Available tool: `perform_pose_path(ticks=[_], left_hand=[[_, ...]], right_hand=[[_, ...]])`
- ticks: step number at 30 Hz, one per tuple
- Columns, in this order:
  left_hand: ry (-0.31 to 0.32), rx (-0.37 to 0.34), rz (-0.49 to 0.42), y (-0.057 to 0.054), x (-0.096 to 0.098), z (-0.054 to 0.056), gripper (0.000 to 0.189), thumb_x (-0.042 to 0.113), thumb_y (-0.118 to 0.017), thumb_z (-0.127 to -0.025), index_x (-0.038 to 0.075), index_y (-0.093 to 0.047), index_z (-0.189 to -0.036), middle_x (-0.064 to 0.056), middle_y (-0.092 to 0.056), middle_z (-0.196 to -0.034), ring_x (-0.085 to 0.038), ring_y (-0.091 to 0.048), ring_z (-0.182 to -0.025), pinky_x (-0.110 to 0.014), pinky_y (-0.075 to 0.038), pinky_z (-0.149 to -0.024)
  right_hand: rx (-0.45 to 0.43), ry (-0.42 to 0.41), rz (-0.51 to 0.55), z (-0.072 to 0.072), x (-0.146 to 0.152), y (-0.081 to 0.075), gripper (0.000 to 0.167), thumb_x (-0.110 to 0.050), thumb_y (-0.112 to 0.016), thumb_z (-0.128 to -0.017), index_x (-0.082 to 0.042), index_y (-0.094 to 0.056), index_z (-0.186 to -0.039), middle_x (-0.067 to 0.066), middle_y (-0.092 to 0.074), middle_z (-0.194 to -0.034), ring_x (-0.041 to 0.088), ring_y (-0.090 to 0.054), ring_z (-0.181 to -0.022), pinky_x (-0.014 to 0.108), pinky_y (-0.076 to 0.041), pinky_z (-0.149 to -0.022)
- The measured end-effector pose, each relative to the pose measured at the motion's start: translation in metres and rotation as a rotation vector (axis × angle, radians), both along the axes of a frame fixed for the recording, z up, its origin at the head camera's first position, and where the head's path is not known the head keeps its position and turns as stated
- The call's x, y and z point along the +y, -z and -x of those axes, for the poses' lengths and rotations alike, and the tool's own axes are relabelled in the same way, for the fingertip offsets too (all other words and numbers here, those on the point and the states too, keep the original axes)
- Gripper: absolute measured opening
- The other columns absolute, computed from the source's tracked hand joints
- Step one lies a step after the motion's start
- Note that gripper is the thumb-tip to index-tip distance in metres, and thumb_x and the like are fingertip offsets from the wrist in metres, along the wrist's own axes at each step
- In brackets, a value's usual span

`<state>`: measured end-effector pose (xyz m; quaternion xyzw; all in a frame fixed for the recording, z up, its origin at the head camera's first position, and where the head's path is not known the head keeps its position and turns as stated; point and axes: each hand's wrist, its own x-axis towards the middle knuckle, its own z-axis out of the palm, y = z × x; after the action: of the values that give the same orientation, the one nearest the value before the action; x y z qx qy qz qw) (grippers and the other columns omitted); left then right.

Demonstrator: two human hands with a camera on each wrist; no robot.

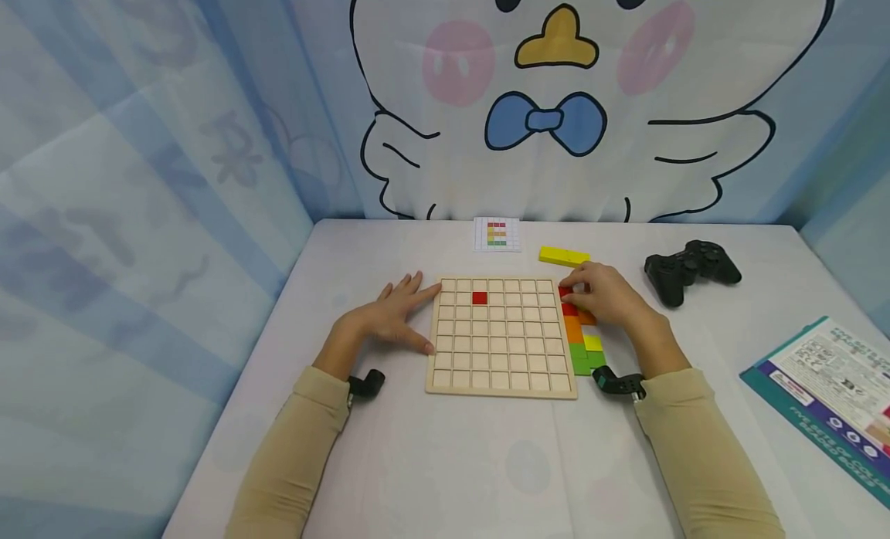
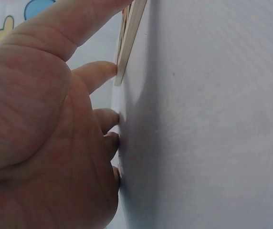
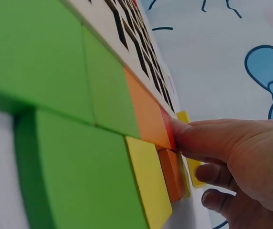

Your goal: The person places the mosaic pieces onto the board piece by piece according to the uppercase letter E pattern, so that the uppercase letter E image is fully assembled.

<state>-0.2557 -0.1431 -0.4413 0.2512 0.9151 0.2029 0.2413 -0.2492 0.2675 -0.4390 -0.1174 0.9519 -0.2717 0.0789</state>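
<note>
Left hand spread wide, nothing held, thumb & index touching L edge of wooden grid board on counter. My R hand, fingers bent, pinches red block just beside board's R edge, nr orange blocks & green blocks. One red square sits in board's upper L part; yellow bar lies just beyond R hand.

Blocks right of board, card behind, controller farther right
</note>
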Motion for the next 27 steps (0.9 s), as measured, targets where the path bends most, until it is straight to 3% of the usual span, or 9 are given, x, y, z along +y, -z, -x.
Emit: perform_pose_path(ticks=[6,14,19,27], left_hand=[[0.001,0.001,0.009,0.0,0.001,0.001,0.121,0.062,-0.085,-0.077,0.031,-0.014,-0.169,-0.012,0.013,-0.175,-0.029,0.017,-0.162,-0.053,0.012,-0.13],[-0.002,0.003,0.022,-0.001,0.002,0.0,0.121,0.062,-0.086,-0.076,0.031,-0.014,-0.169,-0.012,0.013,-0.175,-0.03,0.017,-0.162,-0.053,0.011,-0.13],[-0.006,0.003,0.02,0.0,0.002,0.0,0.122,0.062,-0.086,-0.075,0.031,-0.014,-0.169,-0.012,0.012,-0.175,-0.03,0.017,-0.162,-0.053,0.012,-0.13],[-0.002,0.008,0.006,0.0,0.0,-0.001,0.121,0.061,-0.086,-0.076,0.031,-0.014,-0.169,-0.013,0.012,-0.175,-0.03,0.016,-0.162,-0.053,0.011,-0.13]], right_hand=[[-0.004,-0.015,-0.001,0.002,0.002,0.001,0.028,-0.018,-0.071,-0.1,-0.007,-0.073,-0.126,0.014,-0.061,-0.111,0.029,-0.051,-0.099,0.038,-0.046,-0.083],[0.065,-0.024,-0.02,0.002,0.003,-0.002,0.026,-0.02,-0.069,-0.101,-0.004,-0.07,-0.123,0.018,-0.059,-0.128,0.035,-0.049,-0.114,0.056,-0.045,-0.105],[0.092,-0.032,-0.008,0.0,0.001,-0.005,0.027,-0.02,-0.068,-0.102,-0.005,-0.069,-0.125,0.019,-0.057,-0.133,0.037,-0.05,-0.119,0.059,-0.044,-0.106],[0.162,-0.057,0.029,-0.002,-0.011,-0.006,0.024,-0.021,-0.072,-0.1,-0.01,-0.072,-0.121,0.014,-0.066,-0.123,0.033,-0.055,-0.109,0.052,-0.049,-0.096]])
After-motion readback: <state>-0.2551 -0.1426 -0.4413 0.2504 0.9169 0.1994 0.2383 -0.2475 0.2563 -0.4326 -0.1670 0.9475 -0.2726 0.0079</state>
